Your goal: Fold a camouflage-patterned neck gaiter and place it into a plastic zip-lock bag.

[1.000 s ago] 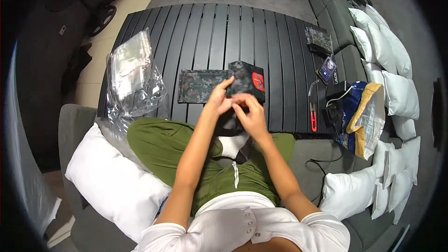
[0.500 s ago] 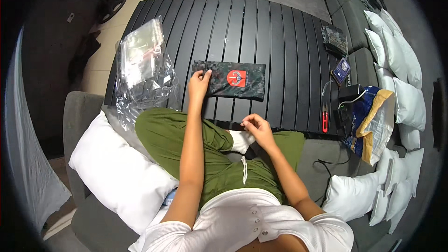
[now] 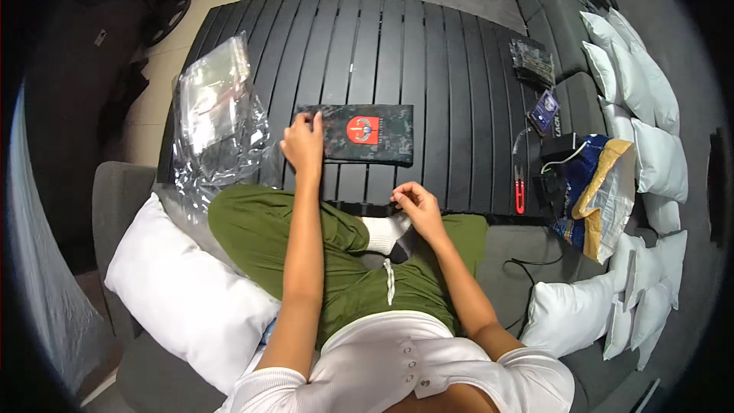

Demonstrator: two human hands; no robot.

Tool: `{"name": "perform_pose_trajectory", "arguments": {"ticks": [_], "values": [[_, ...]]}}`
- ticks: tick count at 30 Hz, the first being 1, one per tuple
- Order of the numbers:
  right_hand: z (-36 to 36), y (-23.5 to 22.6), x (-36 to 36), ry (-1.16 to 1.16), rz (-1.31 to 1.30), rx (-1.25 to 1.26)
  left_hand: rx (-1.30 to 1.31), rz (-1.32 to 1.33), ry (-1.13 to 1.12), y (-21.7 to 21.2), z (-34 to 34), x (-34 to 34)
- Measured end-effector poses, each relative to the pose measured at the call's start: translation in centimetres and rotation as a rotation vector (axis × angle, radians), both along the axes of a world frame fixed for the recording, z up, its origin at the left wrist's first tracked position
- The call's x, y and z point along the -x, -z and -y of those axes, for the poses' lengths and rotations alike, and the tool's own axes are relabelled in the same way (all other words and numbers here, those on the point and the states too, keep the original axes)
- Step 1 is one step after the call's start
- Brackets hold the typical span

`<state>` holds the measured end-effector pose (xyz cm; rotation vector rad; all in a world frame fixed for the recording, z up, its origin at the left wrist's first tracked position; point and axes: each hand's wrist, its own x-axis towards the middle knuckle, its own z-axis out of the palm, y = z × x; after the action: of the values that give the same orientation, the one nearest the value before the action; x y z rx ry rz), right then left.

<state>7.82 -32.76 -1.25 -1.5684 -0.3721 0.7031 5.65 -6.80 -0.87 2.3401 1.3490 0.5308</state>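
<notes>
**Left hand on the camouflage pack, right hand drawn back**

The left hand [image 3: 303, 144] lies fingers-down on the near left corner of a flat, dark camouflage-patterned pack [image 3: 359, 133] with a red round emblem, which rests on the black slatted bench [image 3: 428, 53]. The hand looks loosely spread and pressing rather than gripping; whether any fingertip curls under the edge cannot be told. The right hand [image 3: 417, 205] hovers by the bench's near edge, above the knee, fingers half curled, apparently holding nothing.

Just to the left of the left hand lies a heap of crumpled clear plastic bags [image 3: 214, 122]. Well to the right of the right hand lie red-handled snips [image 3: 520, 191] and a blue-and-yellow bag [image 3: 596, 183].

With only one corner pinned, the pack could pivot or slide across the smooth slats if pushed. A sweep of the left forearm might also drag the light plastic bags off the bench's edge.
</notes>
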Motion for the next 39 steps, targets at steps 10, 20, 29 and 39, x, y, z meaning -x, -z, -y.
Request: {"name": "perform_pose_trajectory", "arguments": {"ticks": [10,20,29,39], "values": [[-0.3,-1.3,-2.2,0.044,0.193,0.080,-0.060,0.107,-0.038,0.6,-0.1,1.1],[-0.8,-2.1,-2.9,0.042,0.317,0.202,-0.178,0.169,-0.051,0.2,0.1,1.8],[-7.9,-2.8,-6.4,-0.005,1.024,0.206,-0.410,0.060,0.354,2.6,3.0,-0.5],[-7.8,1.7,-9.0,-0.195,1.223,0.711,-0.416,-0.065,0.226,3.8,2.0,0.3]]}}
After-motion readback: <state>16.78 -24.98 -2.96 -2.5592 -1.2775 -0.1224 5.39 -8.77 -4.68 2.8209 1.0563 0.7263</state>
